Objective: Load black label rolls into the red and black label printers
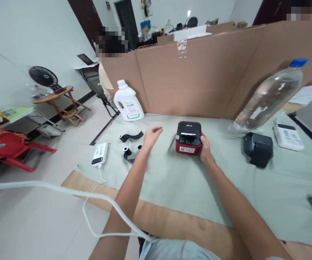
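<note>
A small black-and-red printer (188, 138) with a slot on its top stands on the pale green cloth (177, 180). My right hand (206, 148) grips its right side, the thumb in front and the other fingers partly hidden. To the left of the printer, my left hand (153, 135) hovers apart from it with its fingers stretched out and nothing in them. Close by that hand lie a strip of black film on a white-ended roll (131, 136) and another black roll (128, 151), partly covered by my left forearm.
A white jug (129, 101) stands at the back left before a cardboard screen (183, 79). On the right are a tilted water bottle (269, 97), a black device (258, 149) and a white power bank (288, 136). Another power bank (100, 154) has a white cable (64, 187) nearby.
</note>
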`<state>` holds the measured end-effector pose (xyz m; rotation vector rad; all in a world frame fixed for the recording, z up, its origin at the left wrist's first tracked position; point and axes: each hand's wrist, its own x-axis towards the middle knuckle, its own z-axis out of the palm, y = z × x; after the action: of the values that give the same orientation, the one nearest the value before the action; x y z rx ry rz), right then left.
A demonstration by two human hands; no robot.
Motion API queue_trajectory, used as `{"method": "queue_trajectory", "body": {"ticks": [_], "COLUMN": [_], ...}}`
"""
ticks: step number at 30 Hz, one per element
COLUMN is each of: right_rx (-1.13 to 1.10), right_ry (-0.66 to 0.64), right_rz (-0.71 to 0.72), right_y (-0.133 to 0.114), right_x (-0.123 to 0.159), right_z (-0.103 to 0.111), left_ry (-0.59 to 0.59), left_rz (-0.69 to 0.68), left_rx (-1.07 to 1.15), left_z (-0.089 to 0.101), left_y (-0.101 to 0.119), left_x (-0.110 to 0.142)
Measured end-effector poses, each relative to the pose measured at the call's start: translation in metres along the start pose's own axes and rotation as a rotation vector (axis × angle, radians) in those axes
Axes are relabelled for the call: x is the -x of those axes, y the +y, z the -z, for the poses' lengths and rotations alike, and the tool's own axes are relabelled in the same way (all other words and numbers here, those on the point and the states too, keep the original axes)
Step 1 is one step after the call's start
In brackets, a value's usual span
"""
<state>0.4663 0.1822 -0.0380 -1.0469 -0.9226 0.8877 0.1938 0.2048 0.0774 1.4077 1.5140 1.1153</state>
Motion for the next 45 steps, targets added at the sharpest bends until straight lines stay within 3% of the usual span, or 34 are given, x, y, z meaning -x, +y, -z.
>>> {"method": "queue_trajectory", "body": {"ticks": [2, 4, 7, 11, 14, 17, 20, 23, 27, 30, 32, 35, 36, 38, 40, 42, 43, 45], "right_rx": [-0.008, -0.018, -0.021, -0.019, -0.007, 0.014, 0.026, 0.039, 0.022, 0.041, 0.074, 0.094, 0.107, 0.173, 0.299, 0.448, 0.517, 0.617], "right_ry": [-0.003, 0.009, 0.027, 0.024, 0.021, 0.015, 0.016, 0.032, 0.036, 0.035, 0.029, -0.04, -0.102, -0.253, -0.348, -0.338, -0.313, -0.276], "right_rz": [0.011, 0.024, 0.034, 0.013, 0.022, 0.034, 0.036, 0.047, 0.029, 0.018, 0.006, -0.01, -0.007, 0.016, 0.035, 0.05, 0.066, 0.12], "right_y": [0.0, -0.002, -0.005, -0.008, -0.01, -0.01, -0.009, -0.007, -0.006, -0.009, -0.014, -0.021, -0.023, -0.026, -0.028, -0.03, -0.031, -0.035], "right_x": [0.001, 0.002, 0.004, 0.005, 0.005, 0.004, 0.004, 0.003, 0.001, 0.0, 0.0, 0.006, 0.009, 0.015, 0.021, 0.028, 0.031, 0.036], "right_z": [-0.001, -0.002, -0.003, -0.003, -0.003, -0.002, -0.001, -0.001, -0.003, -0.002, 0.003, 0.017, 0.022, 0.03, 0.033, 0.031, 0.028, 0.018], "left_ry": [0.161, 0.312, 0.33, 0.254, 0.319, 0.468, 0.645, 0.701, 0.634, 0.601, 0.655, 0.764, 0.732, 0.502, 0.168, -0.071, -0.133, -0.125], "left_rz": [-0.046, 0.06, 0.236, 0.314, 0.291, 0.26, 0.21, 0.182, 0.213, 0.253, 0.251, 0.087, 0.001, -0.104, -0.08, -0.028, -0.023, -0.037], "left_rx": [-0.258, -0.61, -0.731, -0.757, -0.783, -0.804, -0.834, -0.874, -0.843, -0.825, -0.858, -0.822, -0.75, -0.524, -0.248, -0.033, 0.04, 0.107], "left_z": [0.05, 0.1, 0.152, 0.169, 0.172, 0.178, 0.177, 0.159, 0.125, 0.113, 0.109, 0.092, 0.079, 0.042, -0.007, -0.054, -0.073, -0.097], "left_y": [-0.009, -0.022, -0.041, -0.061, -0.065, -0.062, -0.06, -0.069, -0.087, -0.089, -0.079, -0.05, -0.038, -0.018, -0.005, -0.002, -0.003, -0.007], "left_x": [-0.009, -0.015, -0.02, -0.024, -0.015, 0.016, 0.065, 0.114, 0.156, 0.171, 0.175, 0.164, 0.155, 0.128, 0.096, 0.07, 0.061, 0.051]}}
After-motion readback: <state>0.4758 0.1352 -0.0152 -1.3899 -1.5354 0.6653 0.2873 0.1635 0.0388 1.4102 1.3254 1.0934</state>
